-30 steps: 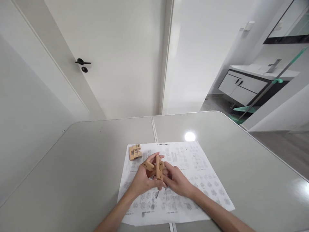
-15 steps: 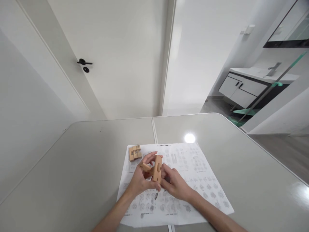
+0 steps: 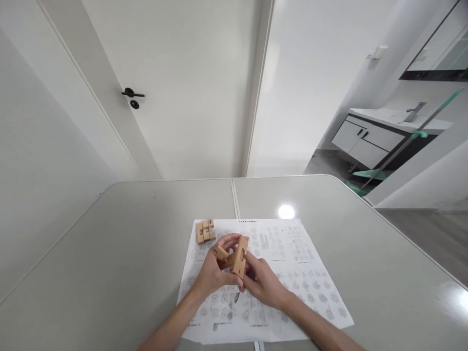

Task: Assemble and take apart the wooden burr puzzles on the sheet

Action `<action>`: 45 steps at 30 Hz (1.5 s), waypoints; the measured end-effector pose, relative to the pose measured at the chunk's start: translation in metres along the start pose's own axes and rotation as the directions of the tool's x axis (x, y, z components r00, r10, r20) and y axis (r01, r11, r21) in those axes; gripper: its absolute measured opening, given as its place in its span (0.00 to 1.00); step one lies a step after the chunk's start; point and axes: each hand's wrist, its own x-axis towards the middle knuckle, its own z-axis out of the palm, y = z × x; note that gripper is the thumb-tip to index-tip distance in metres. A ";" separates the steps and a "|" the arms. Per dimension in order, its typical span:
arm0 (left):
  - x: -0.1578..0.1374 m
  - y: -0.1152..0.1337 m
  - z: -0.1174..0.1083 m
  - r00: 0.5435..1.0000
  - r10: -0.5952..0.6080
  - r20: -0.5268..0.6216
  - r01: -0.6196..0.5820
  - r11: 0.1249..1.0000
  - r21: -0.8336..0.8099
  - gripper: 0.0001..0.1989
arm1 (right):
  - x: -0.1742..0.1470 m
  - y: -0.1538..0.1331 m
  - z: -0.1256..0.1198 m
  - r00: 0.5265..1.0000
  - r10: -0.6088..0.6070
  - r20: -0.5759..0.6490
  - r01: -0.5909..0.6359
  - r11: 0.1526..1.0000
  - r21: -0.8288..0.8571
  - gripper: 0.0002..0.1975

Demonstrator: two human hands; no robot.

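1. Wooden puzzle pieces (image 3: 240, 258): held above the middle of the printed sheet (image 3: 292, 292), with one long notched bar raised foremost.
2. Left hand (image 3: 214, 274): clamped on the pieces, the thumb at the near end and fingers around the far end.
3. Right hand (image 3: 266, 283): fingers curled against the pieces' right side; whether anything is gripped cannot be told, the fingertips being partly hidden.
4. Block assembly (image 3: 205, 232): placed at the sheet's far left corner.
5. Basin cabinet (image 3: 367, 139): seen beyond the tabletop's (image 3: 109, 263) far right corner, doors closed.

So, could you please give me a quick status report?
Left hand holding notched wooden puzzle pieces; right hand touching them. Wooden block cluster apart, on printed sheet, not obstructing.
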 end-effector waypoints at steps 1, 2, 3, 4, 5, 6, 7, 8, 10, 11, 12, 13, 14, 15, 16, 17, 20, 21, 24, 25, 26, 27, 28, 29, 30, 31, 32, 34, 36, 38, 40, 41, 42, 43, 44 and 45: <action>0.000 -0.001 0.000 1.000 -0.002 -0.001 0.002 1.000 0.003 0.51 | 0.000 0.000 0.000 1.000 -0.002 -0.003 0.002 1.000 0.000 0.04; 0.000 -0.001 -0.001 1.000 -0.003 -0.003 0.003 1.000 0.006 0.52 | 0.000 0.000 0.001 1.000 -0.004 -0.005 0.004 1.000 0.000 0.04; 0.000 -0.002 -0.001 1.000 -0.002 -0.004 0.002 1.000 0.010 0.52 | 0.000 0.000 0.001 1.000 -0.002 -0.007 0.002 1.000 0.002 0.04; 0.000 -0.003 -0.002 1.000 0.001 -0.003 -0.001 1.000 0.011 0.52 | 0.000 0.001 0.001 1.000 0.003 -0.005 -0.003 1.000 0.005 0.05; 0.001 -0.004 -0.003 1.000 0.005 0.001 -0.005 1.000 0.010 0.52 | 0.000 0.001 0.001 1.000 0.005 -0.001 -0.005 1.000 0.007 0.05; 0.001 -0.004 -0.004 1.000 0.011 0.006 -0.011 1.000 0.006 0.52 | 0.000 0.001 0.002 1.000 0.006 0.001 -0.006 1.000 0.006 0.05; 0.002 -0.005 -0.004 1.000 0.016 0.011 -0.016 1.000 0.003 0.51 | -0.001 0.002 0.002 1.000 0.004 0.001 -0.004 1.000 -0.001 0.05; 0.002 -0.005 -0.005 1.000 0.017 0.014 -0.017 1.000 -0.002 0.51 | -0.001 0.002 0.002 1.000 0.001 -0.002 -0.001 1.000 -0.010 0.04; 0.002 -0.005 -0.005 1.000 0.006 0.001 -0.006 1.000 -0.012 0.50 | -0.001 0.003 0.002 1.000 -0.010 -0.020 0.010 1.000 -0.023 0.05; 0.001 -0.005 -0.004 1.000 0.002 -0.017 -0.002 1.000 -0.018 0.50 | 0.000 0.003 0.002 0.999 -0.010 -0.031 0.010 1.000 -0.024 0.06; 0.001 -0.005 -0.004 0.999 -0.001 -0.038 0.000 1.000 -0.027 0.49 | 0.000 0.003 0.002 0.999 -0.006 -0.039 0.005 1.000 -0.022 0.07; 0.000 -0.005 -0.003 0.998 0.001 -0.061 -0.003 0.999 -0.041 0.49 | 0.001 0.003 0.002 0.999 0.000 -0.046 -0.001 1.000 -0.019 0.08; 0.000 -0.004 -0.002 0.997 0.006 -0.080 -0.010 0.998 -0.057 0.48 | 0.001 0.002 0.002 0.999 0.006 -0.052 -0.007 1.000 -0.018 0.09; 0.000 -0.004 -0.001 0.996 0.008 -0.093 -0.015 0.997 -0.073 0.48 | 0.002 0.001 0.002 0.998 0.011 -0.057 -0.012 1.000 -0.018 0.10; -0.001 -0.004 0.000 0.995 0.005 -0.101 -0.014 0.996 -0.090 0.48 | 0.002 0.000 0.002 0.998 0.014 -0.061 -0.015 1.000 -0.016 0.10; -0.001 -0.003 0.001 0.995 -0.004 -0.103 -0.007 0.994 -0.107 0.47 | 0.002 -0.001 0.001 0.998 0.013 -0.066 -0.014 1.000 -0.011 0.11; -0.001 -0.002 0.003 0.994 -0.031 -0.105 0.014 0.988 -0.156 0.47 | 0.003 -0.004 0.002 0.995 0.009 -0.097 -0.009 1.000 0.008 0.13; -0.002 -0.001 0.003 0.994 -0.034 -0.108 0.015 0.985 -0.174 0.47 | 0.003 -0.005 0.002 0.994 0.013 -0.108 -0.012 1.000 0.010 0.13; -0.002 -0.001 0.005 0.994 -0.030 -0.108 0.004 0.972 -0.233 0.48 | 0.003 -0.006 0.002 0.990 0.035 -0.133 -0.034 0.999 0.010 0.12; -0.003 -0.001 0.005 0.994 -0.026 -0.106 -0.001 0.969 -0.247 0.49 | 0.002 -0.006 0.002 0.989 0.043 -0.142 -0.042 0.999 0.011 0.12; -0.003 -0.002 0.005 0.994 -0.017 -0.108 -0.011 0.967 -0.256 0.49 | 0.002 -0.006 0.002 0.987 0.049 -0.152 -0.047 0.999 0.013 0.13; -0.003 -0.002 0.006 0.994 -0.006 -0.113 -0.023 0.966 -0.259 0.50 | 0.002 -0.006 0.002 0.985 0.055 -0.164 -0.053 0.998 0.017 0.13; -0.003 -0.003 0.006 0.992 0.004 -0.123 -0.036 0.966 -0.256 0.50 | 0.002 -0.005 0.002 0.983 0.059 -0.175 -0.056 0.998 0.022 0.13; -0.003 -0.003 0.007 0.991 0.013 -0.134 -0.046 0.967 -0.251 0.50 | 0.002 -0.005 0.002 0.981 0.061 -0.184 -0.057 0.998 0.030 0.13; -0.003 -0.003 0.008 0.990 0.018 -0.143 -0.053 0.968 -0.244 0.50 | 0.002 -0.004 0.001 0.980 0.060 -0.191 -0.054 0.998 0.038 0.13; -0.003 -0.003 0.008 0.988 0.024 -0.152 -0.060 0.970 -0.237 0.50 | 0.002 -0.003 0.001 0.979 0.057 -0.195 -0.050 0.998 0.042 0.14; -0.003 -0.003 0.008 0.987 0.029 -0.158 -0.065 0.972 -0.227 0.50 | 0.002 -0.002 0.000 0.978 0.053 -0.201 -0.046 0.998 0.041 0.14; -0.003 -0.002 0.008 0.986 0.047 -0.159 -0.078 0.978 -0.193 0.50 | 0.002 0.000 -0.001 0.977 0.040 -0.209 -0.036 0.999 0.024 0.15; -0.003 -0.001 0.007 0.988 0.063 -0.141 -0.083 0.986 -0.142 0.51 | 0.002 0.001 -0.002 0.979 0.032 -0.203 -0.031 0.999 0.004 0.16; -0.003 0.000 0.006 0.991 0.065 -0.117 -0.075 0.993 -0.088 0.52 | 0.001 0.001 -0.004 0.980 0.031 -0.199 -0.034 0.999 -0.010 0.17; -0.003 0.001 0.005 0.992 0.062 -0.111 -0.067 0.997 -0.040 0.52 | -0.001 0.001 -0.006 0.978 0.029 -0.207 -0.035 0.999 -0.030 0.17; -0.003 0.002 0.004 0.992 0.062 -0.112 -0.065 0.998 -0.017 0.52 | -0.001 0.001 -0.006 0.977 0.025 -0.211 -0.034 0.999 -0.039 0.17; -0.002 0.002 0.003 0.991 0.066 -0.113 -0.065 0.998 0.006 0.52 | -0.002 0.001 -0.007 0.977 0.020 -0.211 -0.031 0.999 -0.045 0.18; -0.002 0.002 0.002 0.991 0.071 -0.110 -0.068 0.997 0.031 0.52 | -0.003 0.001 -0.008 0.979 0.015 -0.205 -0.026 0.999 -0.046 0.18; -0.002 0.003 0.001 0.991 0.081 -0.107 -0.075 0.995 0.058 0.51 | -0.003 0.001 -0.008 0.980 0.011 -0.197 -0.020 0.999 -0.045 0.17; -0.001 0.003 0.000 0.990 0.092 -0.103 -0.082 0.993 0.089 0.51 | -0.004 0.000 -0.009 0.982 0.007 -0.187 -0.015 0.999 -0.041 0.17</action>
